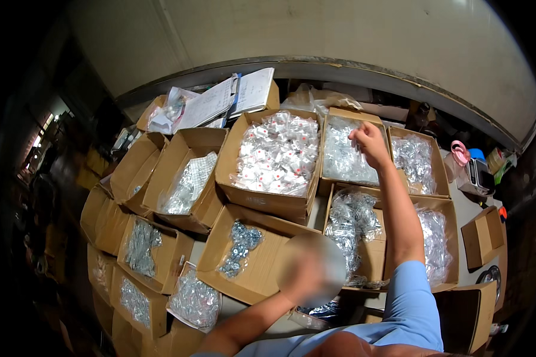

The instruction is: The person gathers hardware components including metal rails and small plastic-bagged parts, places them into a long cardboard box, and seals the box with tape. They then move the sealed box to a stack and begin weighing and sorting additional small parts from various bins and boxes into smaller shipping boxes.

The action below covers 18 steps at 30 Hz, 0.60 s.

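Observation:
My right hand (368, 141) reaches forward over a cardboard box of small clear bags of metal parts (346, 156), its fingers curled and pinched at the bags. Whether a bag is in the fingers I cannot tell. My left hand (308, 275) is blurred and hovers low over the near edge of a cardboard box holding a few bags of silver hardware (239, 249). What it holds, if anything, is hidden. A larger box of bags with red dots (277, 156) stands to the left of my right hand.
Several open cardboard boxes of bagged silver parts crowd the surface, stacked at the left (142, 245) and right (436, 244). An open notebook (227, 98) lies on boxes at the back. A pink tape dispenser (460, 151) and small scale (479, 174) sit far right.

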Each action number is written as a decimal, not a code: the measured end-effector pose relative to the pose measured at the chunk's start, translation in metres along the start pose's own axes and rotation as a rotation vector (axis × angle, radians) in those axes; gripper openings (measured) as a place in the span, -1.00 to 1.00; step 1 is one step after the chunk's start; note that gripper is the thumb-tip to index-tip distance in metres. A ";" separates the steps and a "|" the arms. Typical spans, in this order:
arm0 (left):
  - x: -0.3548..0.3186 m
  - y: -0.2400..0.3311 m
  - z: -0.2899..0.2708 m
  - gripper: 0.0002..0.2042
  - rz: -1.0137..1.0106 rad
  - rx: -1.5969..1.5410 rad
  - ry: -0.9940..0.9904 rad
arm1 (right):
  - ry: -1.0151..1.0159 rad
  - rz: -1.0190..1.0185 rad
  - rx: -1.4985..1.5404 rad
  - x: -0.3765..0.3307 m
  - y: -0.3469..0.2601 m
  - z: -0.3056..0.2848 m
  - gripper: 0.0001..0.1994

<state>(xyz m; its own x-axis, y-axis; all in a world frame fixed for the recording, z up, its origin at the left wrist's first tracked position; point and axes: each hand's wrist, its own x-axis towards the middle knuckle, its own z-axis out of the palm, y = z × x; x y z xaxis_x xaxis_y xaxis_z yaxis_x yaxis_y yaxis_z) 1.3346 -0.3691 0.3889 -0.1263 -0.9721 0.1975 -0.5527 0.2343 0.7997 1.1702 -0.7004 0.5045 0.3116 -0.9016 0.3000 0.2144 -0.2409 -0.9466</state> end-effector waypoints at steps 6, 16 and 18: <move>0.004 0.000 -0.005 -0.56 -0.041 -0.179 0.109 | -0.286 0.033 -1.326 0.034 -0.010 0.120 -0.71; 0.005 -0.151 -0.089 -0.70 -0.270 1.040 0.032 | 0.041 -0.008 -0.642 -0.065 -0.064 0.128 -0.91; 0.013 -0.135 -0.108 -0.73 -0.300 0.858 -0.139 | -0.038 0.044 -0.376 -0.126 -0.088 0.093 -0.91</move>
<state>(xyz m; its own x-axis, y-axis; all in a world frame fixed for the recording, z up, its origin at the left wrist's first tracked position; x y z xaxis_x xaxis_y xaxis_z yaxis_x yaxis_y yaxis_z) 1.4965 -0.4126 0.3453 0.0539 -0.9965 -0.0647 -0.9931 -0.0602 0.1005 1.1977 -0.5321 0.5613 0.3487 -0.9017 0.2555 -0.1524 -0.3236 -0.9338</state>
